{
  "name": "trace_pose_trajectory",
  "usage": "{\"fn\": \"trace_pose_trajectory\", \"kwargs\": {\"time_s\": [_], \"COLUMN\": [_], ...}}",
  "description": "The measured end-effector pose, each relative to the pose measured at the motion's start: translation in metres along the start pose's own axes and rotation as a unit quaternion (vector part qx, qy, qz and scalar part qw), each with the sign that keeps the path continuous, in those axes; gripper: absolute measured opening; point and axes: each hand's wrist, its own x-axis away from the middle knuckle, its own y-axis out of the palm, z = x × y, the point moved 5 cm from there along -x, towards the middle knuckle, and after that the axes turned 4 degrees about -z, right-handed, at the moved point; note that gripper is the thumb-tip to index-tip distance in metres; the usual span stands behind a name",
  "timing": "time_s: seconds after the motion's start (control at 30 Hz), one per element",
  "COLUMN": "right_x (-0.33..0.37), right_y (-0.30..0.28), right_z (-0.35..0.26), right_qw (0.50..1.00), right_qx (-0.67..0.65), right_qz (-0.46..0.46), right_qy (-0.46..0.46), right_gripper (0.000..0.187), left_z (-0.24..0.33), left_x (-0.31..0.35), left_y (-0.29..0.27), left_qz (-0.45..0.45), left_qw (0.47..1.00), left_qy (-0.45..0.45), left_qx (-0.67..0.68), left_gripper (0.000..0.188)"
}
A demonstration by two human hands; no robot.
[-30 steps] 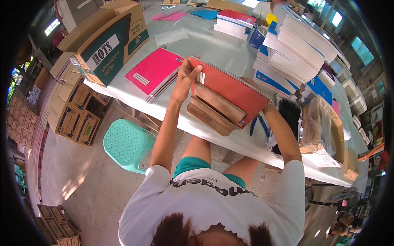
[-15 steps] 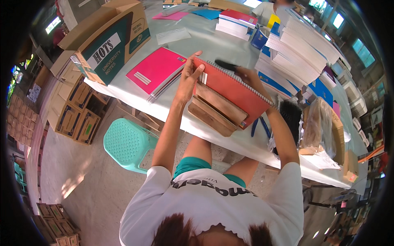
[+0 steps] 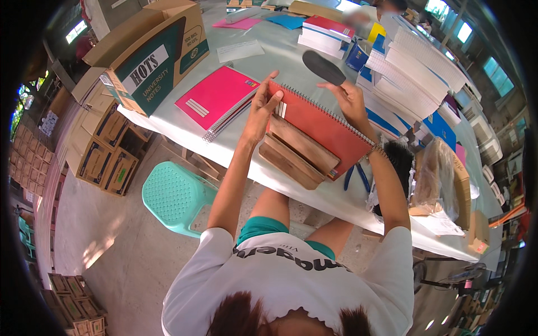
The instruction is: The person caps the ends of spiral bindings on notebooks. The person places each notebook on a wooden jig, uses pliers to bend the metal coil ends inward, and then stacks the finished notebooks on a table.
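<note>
A red spiral notebook (image 3: 330, 126) stands tilted against a slotted wooden block (image 3: 302, 151) at the table's front edge, its coil running along the upper edge. My left hand (image 3: 262, 109) is closed on the notebook's left end, thumb on the cover. Behind the coil, my right hand (image 3: 352, 103) is raised with a dark, flat, oval paddle-like thing (image 3: 324, 67) at its fingers; its exact kind I cannot make out. To the left lies a small stack of pink spiral notebooks (image 3: 216, 98). Blue-handled pliers (image 3: 357, 176) rest right of the block.
A green and brown carton (image 3: 157, 67) stands at the left table edge. Tall stacks of unbound paper and notebooks (image 3: 414, 73) rise on the right. Black coils (image 3: 399, 162) and a plastic-lined box (image 3: 443, 173) lie nearer. A turquoise stool (image 3: 176, 196) stands below.
My right hand has lifted away from the coil, bringing the dark oval thing up and into clearer view. My left hand and the red notebook stay nearly in place.
</note>
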Motion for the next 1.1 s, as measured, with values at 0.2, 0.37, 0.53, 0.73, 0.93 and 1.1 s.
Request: {"fn": "trace_pose_trajectory", "kwargs": {"time_s": [0.2,0.37,0.53,0.73,0.93,1.1], "right_x": [-0.001,-0.018,0.010,-0.009,-0.005,-0.011], "right_y": [0.002,0.002,0.029,0.013,0.017,0.019], "right_z": [-0.050,0.007,-0.042,0.015,-0.064,0.002], "right_qw": [0.950,0.981,0.964,0.986,0.958,0.974], "right_qx": [0.171,-0.050,-0.057,-0.073,0.076,-0.187], "right_qz": [0.000,-0.020,-0.072,0.006,-0.009,-0.019], "right_qy": [-0.260,-0.187,-0.248,-0.150,-0.276,-0.129], "right_gripper": [0.032,0.029,0.030,0.030,0.026,0.028], "left_z": [-0.012,-0.010,-0.005,-0.017,-0.026,-0.031], "left_x": [-0.003,-0.007,0.005,-0.003,0.001,-0.003], "left_y": [-0.011,0.012,-0.004,0.009,-0.014,0.005], "left_qz": [0.002,-0.004,0.024,0.003,0.025,-0.005], "left_qw": [1.000,1.000,0.999,0.999,0.996,1.000], "left_qy": [-0.004,0.002,-0.028,-0.017,-0.025,0.014], "left_qx": [0.018,-0.002,0.036,0.041,0.080,0.008], "left_gripper": [0.060,0.059,0.053,0.049,0.053,0.054]}}
